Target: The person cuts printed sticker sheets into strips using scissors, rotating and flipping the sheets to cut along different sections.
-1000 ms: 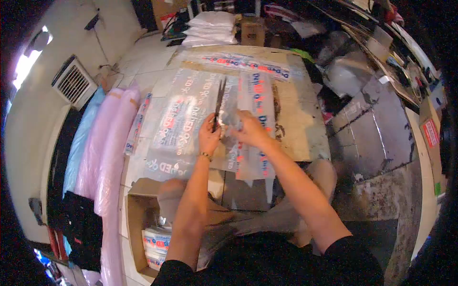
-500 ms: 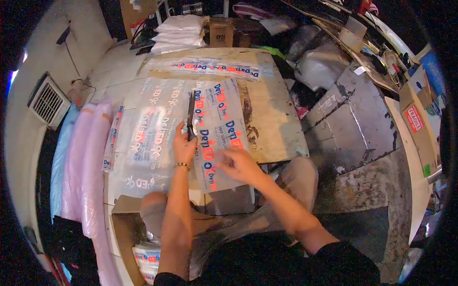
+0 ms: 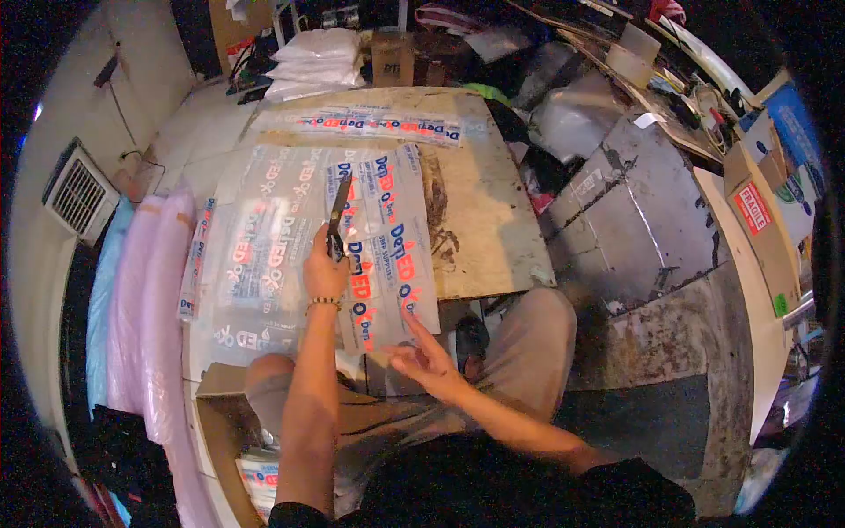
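My left hand (image 3: 326,275) is closed around the dark handle of a pair of scissors (image 3: 339,204). Their long blades point away from me over the printed plastic. Under them, clear plastic film (image 3: 407,255) with red and blue lettering lies on a low wooden board. Beside it on the left is a wider sheet with white lettering (image 3: 264,238). At the film's near right edge, my right hand (image 3: 429,365) has its fingers stretched apart, and nothing shows in them. Whether its fingertips touch the film, I cannot tell.
A long printed strip (image 3: 387,128) lies across the board's (image 3: 493,229) far side. Pink wrapped rolls (image 3: 163,308) stand at left. An open carton (image 3: 220,387) with printed packs sits by my left knee. White bags (image 3: 317,57) are stacked behind; a FRAGILE carton (image 3: 766,229) is at right.
My right hand has moved down toward me from over the film, and its fingers have spread. The scissors in my left hand have tilted slightly. The whole view has shifted a little.
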Demonstrator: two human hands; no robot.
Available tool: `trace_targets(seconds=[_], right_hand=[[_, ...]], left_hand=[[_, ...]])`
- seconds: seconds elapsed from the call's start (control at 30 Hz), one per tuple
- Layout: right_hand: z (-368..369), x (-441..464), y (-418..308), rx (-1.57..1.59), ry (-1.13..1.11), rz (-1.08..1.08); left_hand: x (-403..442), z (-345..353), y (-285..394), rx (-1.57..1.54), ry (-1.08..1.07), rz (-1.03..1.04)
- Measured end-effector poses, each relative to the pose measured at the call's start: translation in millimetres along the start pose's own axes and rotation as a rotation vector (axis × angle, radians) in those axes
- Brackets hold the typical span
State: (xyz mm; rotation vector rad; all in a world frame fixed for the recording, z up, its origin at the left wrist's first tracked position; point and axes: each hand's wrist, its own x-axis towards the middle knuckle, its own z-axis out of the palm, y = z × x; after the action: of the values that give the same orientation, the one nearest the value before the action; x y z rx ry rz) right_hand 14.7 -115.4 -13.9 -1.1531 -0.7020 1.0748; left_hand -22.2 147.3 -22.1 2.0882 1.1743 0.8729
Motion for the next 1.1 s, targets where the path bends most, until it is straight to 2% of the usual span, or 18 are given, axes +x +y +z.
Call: trace_targets(seconds=[0.07, 0.17, 0.23, 0.3, 0.33, 0.47, 0.57, 0.6, 0.67, 0.73, 0.8, 0.87, 0.97, 1.1], right_hand=[[5.0, 11.1, 2.7, -0.004, 0.089, 0.052], [5.5, 36.5, 16.8, -0.187, 0.366, -0.172], [14.3, 34.1, -6.3, -0.229, 0.431, -0.128], [17.3, 33.2, -5.2, -0.233, 0.461, -0.158], [12.1, 36.7, 8.8, -0.218, 0.461, -0.212], [-10.2, 41.5, 52.5, -0.206, 0.457, -0.276], [-7.8, 39.5, 46.2, -0.112, 0.465, -0.15], [-7.0, 43.3, 53.3, -0.096, 0.48, -0.222], [-6.1, 43.1, 49.7, -0.059, 0.467, -0.17], [-4.7, 43.6, 44.4, -0.029, 0.458, -0.15], [-5.0, 42.1, 42.9, -0.007, 0.455, -0.153], [-7.3, 41.6, 46.6, -0.031, 0.462, -0.157], [-11.9, 42.1, 50.0, -0.061, 0.462, -0.144], [-11.9, 43.3, 48.1, -0.052, 0.478, -0.169]], left_hand=[[1.4, 3.6, -0.5, 0.026, -0.015, 0.018], [3.2, 9.1, 0.6, 0.079, -0.029, 0.057], [2.5, 8.8, 1.2, 0.08, -0.021, 0.1], [8.5, 13.5, -8.2, 0.026, -0.029, 0.097], [11.3, 16.6, -15.9, -0.009, 0.042, 0.174], [2.0, 0.1, -28.6, -0.108, 0.102, 0.01], [-29.8, -51.5, 7.3, -0.414, 0.144, -0.155], [-42.1, -71.7, 16.5, -0.441, 0.071, -0.276], [-82.6, -92.0, 26.8, -0.872, 0.056, -0.289], [-131.5, -116.4, 30.6, -0.864, -0.129, -0.306], [-181.1, -128.7, 25.4, -1.01, -0.312, -0.322], [-220.5, -147.9, 39.8, -1.01, -0.412, -0.483], [-264.5, -150.8, 37.3, -0.986, -0.571, -0.488], [-291.2, -150.3, 44.1, -0.976, -0.667, -0.64]])
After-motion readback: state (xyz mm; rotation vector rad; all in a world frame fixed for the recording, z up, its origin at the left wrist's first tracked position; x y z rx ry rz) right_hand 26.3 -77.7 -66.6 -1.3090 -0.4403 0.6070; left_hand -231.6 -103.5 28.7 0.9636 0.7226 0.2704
